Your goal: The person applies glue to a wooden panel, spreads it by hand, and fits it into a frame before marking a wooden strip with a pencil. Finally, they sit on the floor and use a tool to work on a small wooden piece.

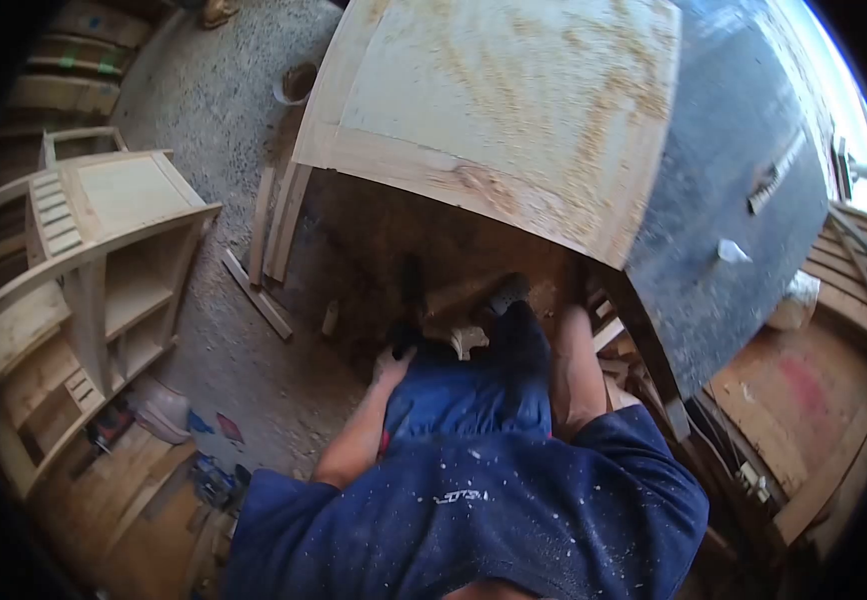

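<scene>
Fingers of left hand (391, 362) curled at knee; right hand (576, 318) hidden under wooden panel (504, 100)

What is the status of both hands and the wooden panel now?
Left hand low under the wooden panel, grip not visible. Right hand hidden under the panel edge, only the forearm shows. Sawdust on panel; wood scraps on floor.

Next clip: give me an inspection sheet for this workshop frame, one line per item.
Surface: wooden panel dusted with sawdust, resting on a frame.
Job's things: small wood piece on the floor under the panel, near both hands.
Clutter: loose slats leaning by the panel; offcuts on the floor.
Hands: left hand low under the panel, grip unclear; right hand reaching into shadow, hidden.
Cables: nothing seen.
Surroundings: unfinished wooden cabinet at left; concrete floor; boards at right.
</scene>
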A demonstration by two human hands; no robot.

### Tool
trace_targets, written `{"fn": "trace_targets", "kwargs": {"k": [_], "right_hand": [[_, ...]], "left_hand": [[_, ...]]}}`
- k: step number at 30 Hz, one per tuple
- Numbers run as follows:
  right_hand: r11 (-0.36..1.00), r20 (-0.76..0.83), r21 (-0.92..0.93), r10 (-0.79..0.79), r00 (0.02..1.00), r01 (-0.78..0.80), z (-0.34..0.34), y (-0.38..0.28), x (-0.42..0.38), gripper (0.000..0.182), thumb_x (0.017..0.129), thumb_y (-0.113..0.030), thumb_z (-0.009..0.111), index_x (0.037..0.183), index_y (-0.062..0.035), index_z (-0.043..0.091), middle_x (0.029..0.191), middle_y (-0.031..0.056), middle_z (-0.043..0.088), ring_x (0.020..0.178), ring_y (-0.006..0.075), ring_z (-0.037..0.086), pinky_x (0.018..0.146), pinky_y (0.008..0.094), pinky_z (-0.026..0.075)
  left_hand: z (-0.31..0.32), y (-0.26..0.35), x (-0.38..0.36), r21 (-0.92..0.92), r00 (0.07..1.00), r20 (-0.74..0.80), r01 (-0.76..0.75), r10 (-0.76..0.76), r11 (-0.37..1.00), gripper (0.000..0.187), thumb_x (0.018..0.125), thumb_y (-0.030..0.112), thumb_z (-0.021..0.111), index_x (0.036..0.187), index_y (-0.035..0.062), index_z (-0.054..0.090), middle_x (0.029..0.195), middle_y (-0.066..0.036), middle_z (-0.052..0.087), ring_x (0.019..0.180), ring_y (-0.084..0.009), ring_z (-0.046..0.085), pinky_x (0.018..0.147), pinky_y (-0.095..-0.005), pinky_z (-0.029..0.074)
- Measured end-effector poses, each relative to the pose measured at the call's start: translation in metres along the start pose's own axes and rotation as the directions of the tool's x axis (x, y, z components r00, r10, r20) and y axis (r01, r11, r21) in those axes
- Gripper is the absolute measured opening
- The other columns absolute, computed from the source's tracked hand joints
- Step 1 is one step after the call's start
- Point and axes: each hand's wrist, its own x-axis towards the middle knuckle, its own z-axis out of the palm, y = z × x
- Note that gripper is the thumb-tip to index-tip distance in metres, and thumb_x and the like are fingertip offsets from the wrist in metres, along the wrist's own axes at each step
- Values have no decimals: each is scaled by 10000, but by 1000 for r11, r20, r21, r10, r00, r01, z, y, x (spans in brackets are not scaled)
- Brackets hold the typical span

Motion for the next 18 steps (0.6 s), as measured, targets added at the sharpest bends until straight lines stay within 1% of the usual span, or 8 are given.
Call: {"fn": "trace_targets", "kwargs": {"k": [2, 3, 5, 7, 11, 14, 17, 18], "right_hand": [[988, 184, 125, 70, 980, -94, 8, -26, -16, 365, 1002, -238, 590, 1236, 40, 628, 1225, 247, 650, 1173, 326, 612, 1020, 403, 476], [974, 372, -209, -2, 928, 86, 2, -27, -21, 376, 977, -320, 634, 1152, 10, 678, 1117, 162, 694, 1035, 253, 640, 930, 384, 502], [810, 340, 470, 200, 919, -350, -11, -48, -57, 335, 953, -276, 692, 1103, 23, 698, 1023, 91, 709, 889, 205, 640, 824, 346, 516], [484, 534, 599, 352, 769, -638, -63, -95, -70, 336, 869, -95, 791, 1156, 40, 680, 1041, 93, 724, 832, 189, 693, 704, 302, 556], [372, 599, 612, 358, 716, -698, -139, -149, -60, 288, 924, -73, 731, 1166, 69, 668, 1019, 131, 722, 845, 210, 709, 792, 293, 608], [448, 552, 661, 253, 795, -602, -183, -194, -44, 281, 938, -82, 716, 1159, 83, 667, 1004, 141, 725, 837, 184, 701, 751, 283, 585], [582, 450, 661, 198, 871, -474, -205, -225, -30, 296, 937, -89, 718, 1174, 80, 666, 978, 121, 734, 799, 159, 687, 724, 275, 564], [595, 395, 685, 181, 901, -420, -203, -232, -23, 302, 940, -90, 714, 1182, 82, 662, 988, 124, 734, 798, 164, 691, 734, 273, 570]], "left_hand": [[-32, 22, -6, -194, 998, 56, 38, -27, 980, 864, 884, 597, 652, 1471, 8, 415, 1402, -274, 543, 1256, -368, 575, 1043, -423, 465], [-55, 54, -18, -329, 998, 48, 49, -35, 943, 856, 887, 612, 652, 1462, 15, 436, 1389, -257, 562, 1238, -361, 587, 1037, -436, 468], [-98, 126, -37, -814, 988, 108, 152, -111, 561, 808, 900, 623, 644, 1430, 37, 479, 1322, -191, 612, 1203, -339, 594, 1015, -472, 472], [-130, 178, -29, -940, 998, 38, 19, 50, 342, 778, 904, 582, 678, 1425, 47, 458, 1349, -166, 567, 1283, -333, 517, 1088, -519, 401], [-170, 283, 4, -992, 993, -73, -82, 94, 98, 849, 835, 510, 792, 1451, 55, 425, 1466, -169, 458, 1350, -321, 440, 1116, -501, 366], [-183, 327, 57, -992, 996, -46, -54, 74, 115, 884, 848, 499, 779, 1448, -29, 401, 1390, -191, 518, 1184, -311, 545, 1010, -503, 466], [-190, 359, 38, -782, 987, -163, -120, -15, 612, 874, 774, 478, 854, 1354, -84, 520, 1343, -190, 578, 1141, -297, 596, 964, -471, 525], [-190, 374, 32, -916, 973, -165, -91, -160, 390, 845, 738, 459, 885, 1297, -90, 568, 1319, -184, 601, 1114, -291, 616, 935, -454, 550]]}}
